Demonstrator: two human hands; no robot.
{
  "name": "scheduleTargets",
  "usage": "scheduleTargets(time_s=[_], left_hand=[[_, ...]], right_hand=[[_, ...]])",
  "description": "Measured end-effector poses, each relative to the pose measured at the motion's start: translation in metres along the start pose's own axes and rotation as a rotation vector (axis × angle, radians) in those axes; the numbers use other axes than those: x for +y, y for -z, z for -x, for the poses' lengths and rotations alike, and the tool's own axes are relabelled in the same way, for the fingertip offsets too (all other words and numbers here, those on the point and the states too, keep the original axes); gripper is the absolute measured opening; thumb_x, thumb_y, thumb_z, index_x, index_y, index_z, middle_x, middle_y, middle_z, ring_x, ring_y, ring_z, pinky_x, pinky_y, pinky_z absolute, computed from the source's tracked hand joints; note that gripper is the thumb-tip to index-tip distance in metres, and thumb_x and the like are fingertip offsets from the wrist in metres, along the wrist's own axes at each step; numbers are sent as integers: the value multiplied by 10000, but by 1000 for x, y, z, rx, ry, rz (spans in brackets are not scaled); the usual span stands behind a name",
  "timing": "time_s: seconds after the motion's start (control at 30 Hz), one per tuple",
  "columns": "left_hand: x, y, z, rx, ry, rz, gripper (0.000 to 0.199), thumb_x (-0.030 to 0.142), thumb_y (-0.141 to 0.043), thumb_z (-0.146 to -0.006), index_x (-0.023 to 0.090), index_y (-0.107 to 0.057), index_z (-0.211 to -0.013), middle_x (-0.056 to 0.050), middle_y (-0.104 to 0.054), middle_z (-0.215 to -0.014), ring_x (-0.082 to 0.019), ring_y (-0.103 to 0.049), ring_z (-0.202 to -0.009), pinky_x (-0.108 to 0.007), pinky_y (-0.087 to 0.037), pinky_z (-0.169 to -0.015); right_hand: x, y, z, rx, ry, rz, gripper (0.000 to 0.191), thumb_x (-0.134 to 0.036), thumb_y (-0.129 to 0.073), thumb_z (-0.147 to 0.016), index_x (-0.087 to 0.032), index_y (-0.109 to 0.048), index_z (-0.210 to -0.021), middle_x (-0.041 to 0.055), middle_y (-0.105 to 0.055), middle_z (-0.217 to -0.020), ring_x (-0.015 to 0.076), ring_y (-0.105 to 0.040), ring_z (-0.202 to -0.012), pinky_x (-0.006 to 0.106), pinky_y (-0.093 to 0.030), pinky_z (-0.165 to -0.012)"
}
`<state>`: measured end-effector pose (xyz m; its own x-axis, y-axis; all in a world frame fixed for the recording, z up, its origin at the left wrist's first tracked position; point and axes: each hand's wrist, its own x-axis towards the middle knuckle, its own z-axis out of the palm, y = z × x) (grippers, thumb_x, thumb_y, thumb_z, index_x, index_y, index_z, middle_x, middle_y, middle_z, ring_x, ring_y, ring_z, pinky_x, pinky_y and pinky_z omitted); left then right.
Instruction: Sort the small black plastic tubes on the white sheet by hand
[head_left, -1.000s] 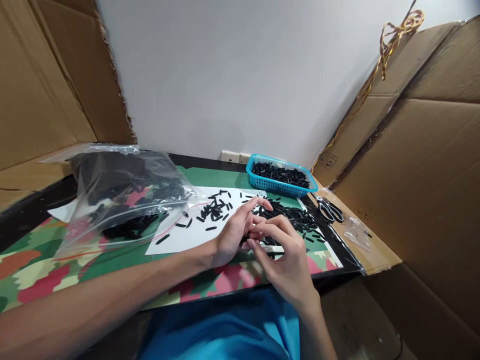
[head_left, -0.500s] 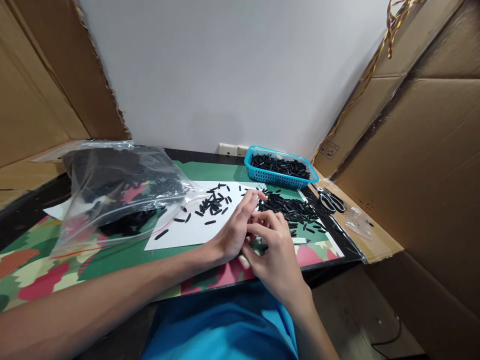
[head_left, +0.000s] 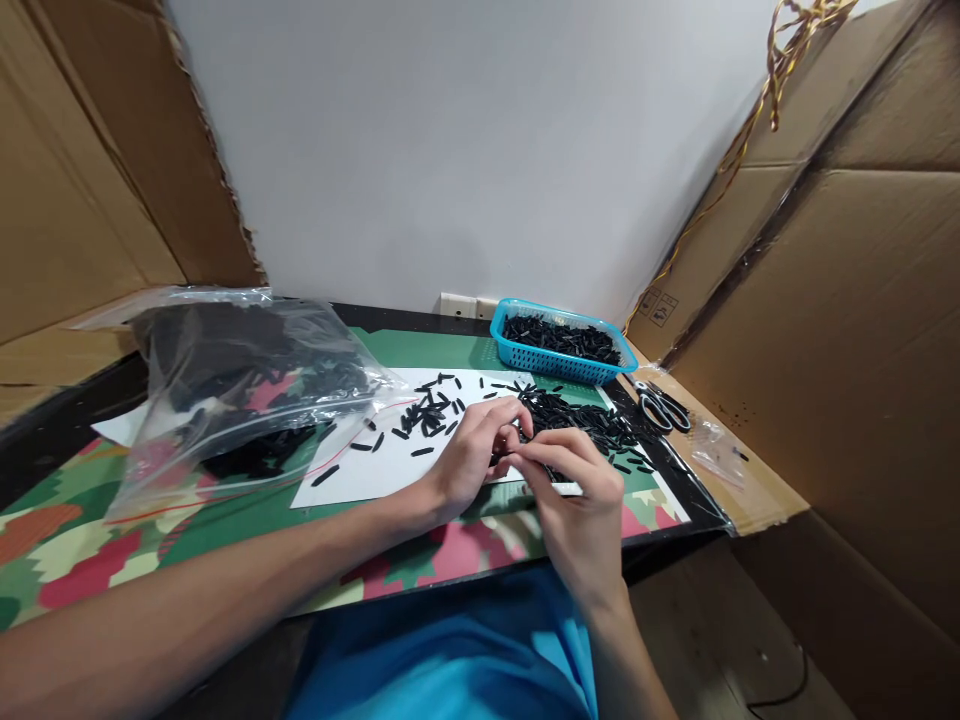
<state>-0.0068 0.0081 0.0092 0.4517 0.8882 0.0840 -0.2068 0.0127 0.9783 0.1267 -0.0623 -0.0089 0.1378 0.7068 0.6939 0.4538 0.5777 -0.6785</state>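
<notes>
My left hand [head_left: 472,455] is curled over the front of the white paper [head_left: 382,470], its fingers bent round a small black piece that shows only in part. Against its fingertips, my right hand [head_left: 577,490] has thumb and forefinger pinched together; what lies between them is too small to make out. Black oblong pieces [head_left: 427,413] are scattered on the paper left of the hands. A denser pile of black pieces [head_left: 585,420] lies behind and right of them. Partly hidden by my right hand is a white pen-like object [head_left: 566,489].
A clear zip bag [head_left: 247,390] with black pieces lies at the left. At the back right stands a blue basket [head_left: 555,362] full of black pieces. Scissors [head_left: 661,408] and a small plastic bag [head_left: 716,455] rest at the right, beside a cardboard wall [head_left: 847,330].
My right hand has shifted slightly right, and its thumb and forefinger have come together in a pinch. The fingers of my left hand have curled in more. The view has tilted slightly.
</notes>
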Motion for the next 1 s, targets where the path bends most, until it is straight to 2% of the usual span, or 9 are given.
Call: scheduleTargets(time_s=[0.17,0.33,0.4,0.63,0.8,1.0], left_hand=[[2,-1,2,-98,-24,-17,324,448,-601,-960,189,-565,-768,89,-395,-441,-50,-268,-384,-162,-216,-392],[2,-4,6,-161,-30,-39,329,442,-638,-982,196,-523,-796,85,-443,-574,-42,-337,-436,-155,-255,-410],[1,-4,7,-178,-33,-50,342,453,-615,-1002,201,-507,-798,86,-433,-570,-45,-332,-442,-157,-264,-418],[-1,-3,6,-126,-72,-20,374,515,-572,-1034,220,-475,-827,107,-383,-500,-50,-246,-424,-156,-232,-417],[-1,-3,6,-123,-79,-32,387,519,-567,-1045,216,-475,-822,107,-380,-513,-46,-243,-434,-152,-230,-421],[-3,-3,7,-109,-97,-75,405,532,-572,-1050,214,-470,-820,109,-383,-517,-41,-249,-439,-151,-232,-431]], right_hand=[[13,16,-8,90,-153,-103,56,-247,-801,-941,-248,-857,-953,33,-819,-897,195,-741,-796,297,-591,-710],[18,21,-10,92,-261,-152,90,-299,-843,-890,-246,-875,-956,30,-836,-848,195,-755,-703,302,-615,-669],[18,21,-10,90,-292,-168,105,-320,-839,-895,-245,-879,-957,36,-841,-855,193,-753,-687,302,-614,-655],[18,19,-10,6,-345,-228,165,-345,-820,-908,-227,-875,-1009,63,-859,-984,196,-766,-726,314,-646,-687],[17,18,-10,22,-345,-205,152,-362,-828,-907,-227,-873,-961,45,-845,-908,170,-730,-661,279,-603,-619],[14,19,-10,22,-337,-185,178,-382,-805,-928,-214,-862,-941,48,-836,-893,174,-728,-668,281,-595,-618]])
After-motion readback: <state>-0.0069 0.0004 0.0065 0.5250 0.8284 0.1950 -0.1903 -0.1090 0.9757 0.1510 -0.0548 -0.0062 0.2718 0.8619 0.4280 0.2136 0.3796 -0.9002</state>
